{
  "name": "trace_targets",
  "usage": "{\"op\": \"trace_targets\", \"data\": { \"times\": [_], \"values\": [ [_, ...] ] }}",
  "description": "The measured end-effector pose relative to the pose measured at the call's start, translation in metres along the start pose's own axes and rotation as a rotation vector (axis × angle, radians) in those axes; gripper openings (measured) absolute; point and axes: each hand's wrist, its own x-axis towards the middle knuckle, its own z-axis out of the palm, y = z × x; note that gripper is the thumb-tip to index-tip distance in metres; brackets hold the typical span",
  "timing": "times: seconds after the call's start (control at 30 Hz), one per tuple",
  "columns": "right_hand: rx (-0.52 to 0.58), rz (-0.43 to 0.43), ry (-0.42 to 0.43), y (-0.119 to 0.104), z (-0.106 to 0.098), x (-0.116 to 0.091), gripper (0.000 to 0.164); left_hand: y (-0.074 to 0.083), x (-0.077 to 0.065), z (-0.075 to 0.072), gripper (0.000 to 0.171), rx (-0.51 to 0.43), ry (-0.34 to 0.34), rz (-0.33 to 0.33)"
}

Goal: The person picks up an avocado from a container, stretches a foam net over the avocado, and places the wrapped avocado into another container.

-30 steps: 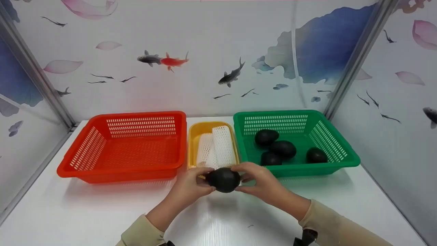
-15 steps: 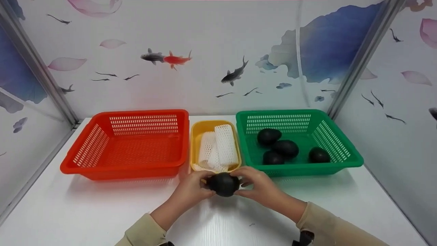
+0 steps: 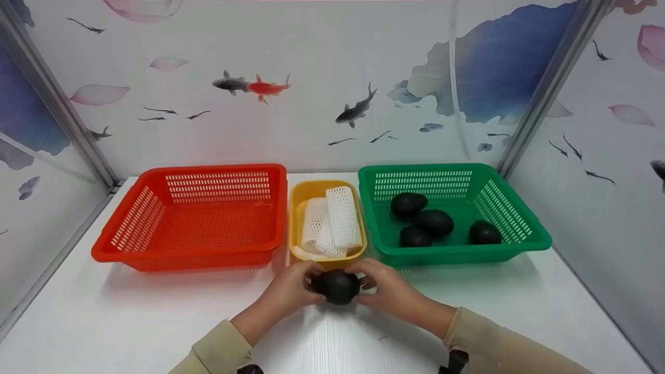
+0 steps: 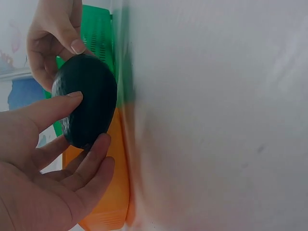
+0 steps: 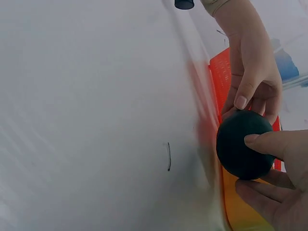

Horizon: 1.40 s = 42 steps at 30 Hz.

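A dark avocado [image 3: 337,287] is held between both hands, in front of the yellow basket. My left hand [image 3: 292,286] grips its left end, the thumb [image 4: 62,107] lying across its skin in the left wrist view. On the other side my right hand [image 3: 387,288] pinches it between thumb and fingers; in the right wrist view its thumb [image 5: 263,140] presses the near face. White foam net sleeves [image 3: 332,221] lie in the yellow basket [image 3: 327,184]. Several more dark avocados [image 3: 434,223] rest in the green basket [image 3: 457,255].
To the left stands a red basket [image 3: 192,259] with nothing in it. All three baskets line the back of the white table [image 3: 332,343], before a printed wall panel [image 3: 311,41]. A small dark mark [image 5: 169,156] shows on the tabletop.
Both hands and the avocado have come slightly down and nearer the person, away from the yellow basket. The head view has shifted a little. The grip looks the same.
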Motion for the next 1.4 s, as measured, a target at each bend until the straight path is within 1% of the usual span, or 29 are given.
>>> {"op": "trace_targets", "data": {
  "times": [0.17, 0.3, 0.43, 0.53, 0.77, 1.0, 1.13, 1.27, 1.4],
  "values": [
    [-0.015, 0.054, -0.018, -0.001, 0.001, 0.000, 0.047, -0.001, 0.000, 0.002, 0.044, 0.004, -0.011, -0.009],
    [-0.035, 0.059, -0.009, -0.003, 0.001, 0.000, 0.047, 0.000, 0.000, 0.002, 0.044, -0.004, -0.003, 0.000],
    [-0.057, 0.060, -0.011, -0.002, 0.001, 0.000, 0.047, 0.001, 0.000, 0.000, 0.044, -0.010, -0.006, -0.017],
    [-0.078, 0.059, -0.018, -0.002, 0.001, 0.000, 0.047, 0.001, 0.000, -0.001, 0.044, -0.015, -0.016, -0.032],
    [-0.135, 0.053, -0.014, -0.005, -0.001, 0.000, 0.045, 0.001, -0.001, -0.004, 0.042, -0.019, -0.009, -0.024],
    [-0.157, 0.001, 0.008, -0.005, -0.003, -0.002, 0.043, 0.001, -0.004, -0.007, 0.039, -0.003, 0.027, 0.034],
    [-0.174, 0.011, 0.012, -0.005, -0.004, -0.002, 0.041, 0.002, -0.005, -0.010, 0.036, -0.006, 0.036, 0.021],
    [-0.183, 0.016, 0.011, -0.007, -0.007, -0.002, 0.040, 0.004, -0.006, -0.012, 0.034, 0.020, 0.044, 0.007],
    [-0.221, -0.011, 0.024, -0.013, -0.013, -0.002, 0.040, 0.007, -0.007, -0.014, 0.033, 0.045, 0.050, -0.006]
  ]
}}
